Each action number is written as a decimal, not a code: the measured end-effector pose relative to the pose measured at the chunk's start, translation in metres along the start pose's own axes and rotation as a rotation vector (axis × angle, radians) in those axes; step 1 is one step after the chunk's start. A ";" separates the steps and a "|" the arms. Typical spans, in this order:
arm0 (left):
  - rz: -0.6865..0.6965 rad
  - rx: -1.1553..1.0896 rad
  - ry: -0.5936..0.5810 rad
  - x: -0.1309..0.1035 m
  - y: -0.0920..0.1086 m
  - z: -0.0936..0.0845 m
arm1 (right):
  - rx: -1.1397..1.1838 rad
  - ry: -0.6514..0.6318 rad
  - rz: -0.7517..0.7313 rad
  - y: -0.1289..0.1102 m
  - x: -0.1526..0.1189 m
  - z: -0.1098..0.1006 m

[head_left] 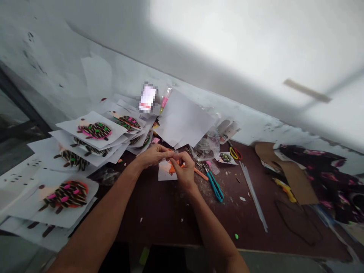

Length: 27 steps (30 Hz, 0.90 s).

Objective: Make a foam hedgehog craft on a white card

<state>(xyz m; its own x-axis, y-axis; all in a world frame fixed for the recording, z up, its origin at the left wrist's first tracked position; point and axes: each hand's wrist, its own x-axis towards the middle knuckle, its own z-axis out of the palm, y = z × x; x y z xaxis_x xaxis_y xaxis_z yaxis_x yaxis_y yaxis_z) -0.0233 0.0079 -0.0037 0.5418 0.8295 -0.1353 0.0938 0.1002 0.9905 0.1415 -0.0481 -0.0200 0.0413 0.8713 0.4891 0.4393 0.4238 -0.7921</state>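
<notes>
Above the dark tabletop, my left hand (152, 156) and my right hand (185, 170) meet with fingertips pinched together. Whatever small thing they pinch is hidden by the fingers. Beneath them lies a small white card (163, 176) bearing an orange shape, partly covered by my right hand. An orange stick-like thing (201, 174) sticks out to the right of my right hand. Close by on the right are teal-handled scissors or pliers (216, 186). A finished-looking small card with a hedgehog picture (226, 158) lies farther right.
Stacked paper sheets with hedgehog collages (95, 131) fill the left side. A lit phone (148, 98) leans at the back beside blank white sheets (183, 119). To the right are yellow-and-red scissors (234, 153), clear strips (254, 197), a yellow cutter (286, 189) and brown cardboard (298, 182).
</notes>
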 end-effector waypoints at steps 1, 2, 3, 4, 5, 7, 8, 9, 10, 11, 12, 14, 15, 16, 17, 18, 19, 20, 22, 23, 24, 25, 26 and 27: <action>0.004 0.019 0.000 0.000 -0.002 -0.001 | -0.019 -0.009 -0.012 -0.001 0.000 -0.001; 0.001 0.044 0.004 0.001 -0.004 -0.003 | -0.038 -0.016 -0.019 -0.001 0.001 -0.001; -0.011 0.079 0.010 0.002 -0.007 -0.006 | -0.052 -0.021 -0.021 0.000 0.001 -0.002; -0.026 0.125 0.014 0.004 -0.010 -0.009 | -0.061 -0.031 -0.021 0.001 0.001 -0.002; -0.043 0.191 0.024 0.005 -0.014 -0.013 | -0.068 -0.050 -0.022 0.003 0.001 -0.001; -0.088 0.345 0.067 0.009 -0.021 -0.020 | -0.098 -0.116 -0.024 0.008 -0.001 0.001; -0.088 0.429 0.092 0.011 -0.025 -0.023 | -0.129 -0.158 -0.028 0.011 -0.002 0.002; -0.065 0.523 0.113 0.013 -0.028 -0.025 | -0.170 -0.200 -0.033 0.014 -0.003 0.004; -0.045 0.613 0.126 0.015 -0.030 -0.026 | -0.220 -0.234 -0.039 0.016 -0.004 0.006; -0.043 0.684 0.140 0.015 -0.031 -0.027 | -0.272 -0.262 -0.047 0.018 -0.005 0.008; -0.051 0.742 0.152 0.016 -0.031 -0.026 | -0.323 -0.286 -0.054 0.020 -0.006 0.010; -0.088 0.818 0.172 0.014 -0.030 -0.023 | -0.413 -0.324 -0.064 0.023 -0.007 0.013; -0.109 0.838 0.181 0.013 -0.028 -0.021 | -0.451 -0.339 -0.067 0.024 -0.007 0.014; -0.126 0.851 0.189 0.011 -0.025 -0.019 | -0.483 -0.352 -0.068 0.025 -0.007 0.015; -0.138 0.858 0.195 0.010 -0.023 -0.017 | -0.509 -0.364 -0.069 0.026 -0.006 0.016; -0.147 0.866 0.197 0.008 -0.020 -0.015 | -0.528 -0.372 -0.071 0.026 -0.006 0.017; -0.154 0.874 0.195 0.006 -0.017 -0.013 | -0.540 -0.379 -0.074 0.027 -0.005 0.018; -0.158 0.885 0.194 0.005 -0.015 -0.012 | -0.547 -0.383 -0.078 0.028 -0.005 0.018; -0.173 0.902 0.198 0.003 -0.010 -0.010 | -0.554 -0.388 -0.084 0.028 -0.004 0.020; -0.183 0.907 0.204 0.002 -0.008 -0.009 | -0.557 -0.392 -0.086 0.029 -0.004 0.021; -0.193 0.909 0.209 0.002 -0.007 -0.009 | -0.562 -0.396 -0.087 0.029 -0.004 0.021; -0.199 0.911 0.212 0.001 -0.006 -0.008 | -0.568 -0.400 -0.089 0.028 -0.004 0.022; -0.202 0.913 0.213 0.001 -0.005 -0.008 | -0.574 -0.404 -0.092 0.028 -0.005 0.022; -0.203 0.916 0.213 0.001 -0.005 -0.008 | -0.580 -0.406 -0.097 0.029 -0.005 0.023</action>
<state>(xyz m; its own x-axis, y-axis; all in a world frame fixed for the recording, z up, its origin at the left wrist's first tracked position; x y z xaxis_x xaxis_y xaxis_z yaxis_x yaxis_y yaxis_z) -0.0297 0.0122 -0.0089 0.2891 0.9349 -0.2059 0.8342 -0.1405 0.5333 0.1332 -0.0345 -0.0534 -0.3105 0.9073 0.2834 0.8349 0.4029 -0.3751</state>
